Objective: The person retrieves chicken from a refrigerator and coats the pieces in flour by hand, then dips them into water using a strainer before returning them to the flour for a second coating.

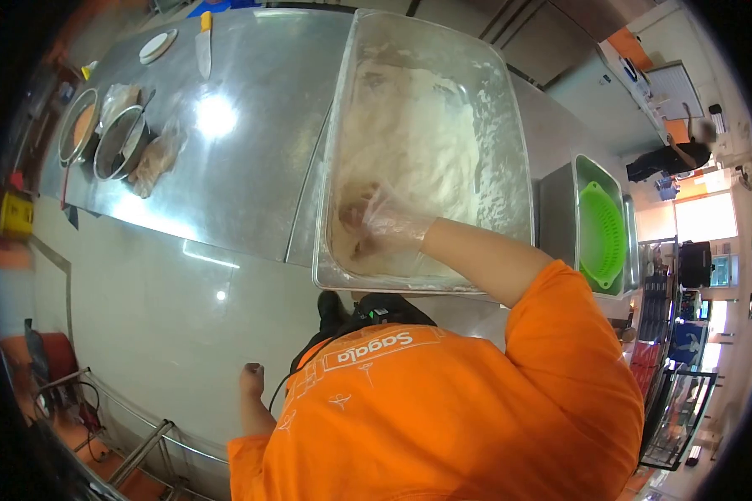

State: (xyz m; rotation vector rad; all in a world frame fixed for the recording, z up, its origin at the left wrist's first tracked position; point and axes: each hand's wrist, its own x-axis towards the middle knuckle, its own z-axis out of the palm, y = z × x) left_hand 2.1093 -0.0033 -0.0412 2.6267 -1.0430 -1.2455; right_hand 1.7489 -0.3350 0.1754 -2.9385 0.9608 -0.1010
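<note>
A large metal tray (pixel 522 159) holds a layer of pale, powdery or doughy material (pixel 418 142). My right hand (pixel 384 224), in a clear plastic glove, reaches into the tray's near left part. Brownish patches show at its fingertips, which are partly hidden by the glove and the pale material, so their grip is unclear. Low beside my body, away from the table, hangs my left hand (pixel 252 380). Its fingers look curled in, and what they hold, if anything, cannot be made out.
On the metal table (pixel 259 159) lie a knife with a yellow handle (pixel 205 46), a round white lid (pixel 158 47), two pots (pixel 121 144) and a plastic bag (pixel 157 159). A green basket (pixel 602 234) sits in a container at right. Another person (pixel 673 157) stands far back.
</note>
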